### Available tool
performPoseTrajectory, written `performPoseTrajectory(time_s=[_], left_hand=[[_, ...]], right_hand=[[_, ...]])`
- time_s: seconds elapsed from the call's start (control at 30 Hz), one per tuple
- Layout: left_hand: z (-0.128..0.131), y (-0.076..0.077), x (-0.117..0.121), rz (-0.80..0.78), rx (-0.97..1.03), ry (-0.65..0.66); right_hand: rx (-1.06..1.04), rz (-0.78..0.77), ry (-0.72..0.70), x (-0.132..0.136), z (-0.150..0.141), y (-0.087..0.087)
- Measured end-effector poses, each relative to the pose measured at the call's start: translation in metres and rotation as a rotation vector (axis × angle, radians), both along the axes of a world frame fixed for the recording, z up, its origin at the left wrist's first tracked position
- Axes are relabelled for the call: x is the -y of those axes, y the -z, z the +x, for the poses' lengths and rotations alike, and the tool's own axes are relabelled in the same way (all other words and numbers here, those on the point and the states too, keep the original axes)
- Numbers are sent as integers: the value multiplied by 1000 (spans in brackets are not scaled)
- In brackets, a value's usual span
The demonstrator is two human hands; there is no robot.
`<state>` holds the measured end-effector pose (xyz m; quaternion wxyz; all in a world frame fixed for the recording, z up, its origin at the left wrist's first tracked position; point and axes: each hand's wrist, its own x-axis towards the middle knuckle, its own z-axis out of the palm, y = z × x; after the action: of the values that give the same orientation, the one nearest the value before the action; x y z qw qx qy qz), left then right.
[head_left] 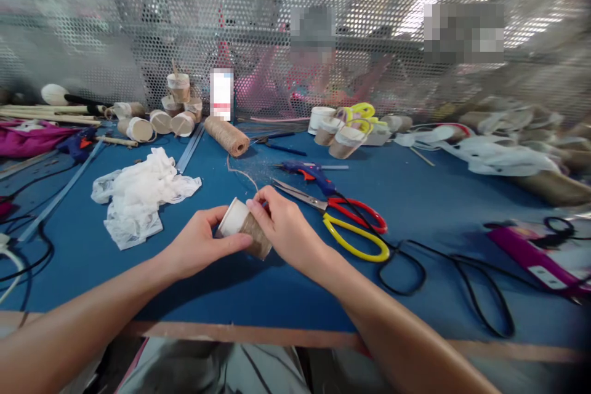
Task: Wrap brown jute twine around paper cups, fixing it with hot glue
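Note:
A white paper cup [234,217], its lower part wrapped in brown twine, lies tilted between my hands just above the blue table. My left hand [203,240] is closed around its rim side, thumb along the wrapped part. My right hand [281,221] pinches the twine [243,173] against the cup's upper side; the fingertips are partly hidden. That strand runs back to a twine spool [227,135] lying on its side. Right of my right hand lie scissors [318,202] with red and yellow handles, and a blue glue gun [309,173].
Crumpled white plastic [143,194] lies to the left. Wrapped cups [179,89] are stacked at the back, with more cups [345,141] right of centre. A black cord [415,286] loops across the right side towards a purple box [530,258]. Perforated metal mesh [258,31] stands behind the table.

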<state>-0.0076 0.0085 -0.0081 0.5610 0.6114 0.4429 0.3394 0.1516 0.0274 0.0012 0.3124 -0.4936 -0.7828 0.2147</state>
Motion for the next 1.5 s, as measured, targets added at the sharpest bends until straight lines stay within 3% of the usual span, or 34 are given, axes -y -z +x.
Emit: performPoseTrajectory(time_s=[0.17,0.57,0.87,1.3,1.5], left_hand=[[6,1,2,-44,7,-70],[2,5,2,80,-110,-6],[0,5,4,146,-172,8],[2,8,1,97,-109,31],[1,7,2,125,-133,25]], right_hand=[[44,50,17,1,-3,5],[-39,69,-38,-2,7,0],[-1,18,1,-3,5,2],[27,119,26,-1,7,-2],[49,86,42,-1,6,-1]])
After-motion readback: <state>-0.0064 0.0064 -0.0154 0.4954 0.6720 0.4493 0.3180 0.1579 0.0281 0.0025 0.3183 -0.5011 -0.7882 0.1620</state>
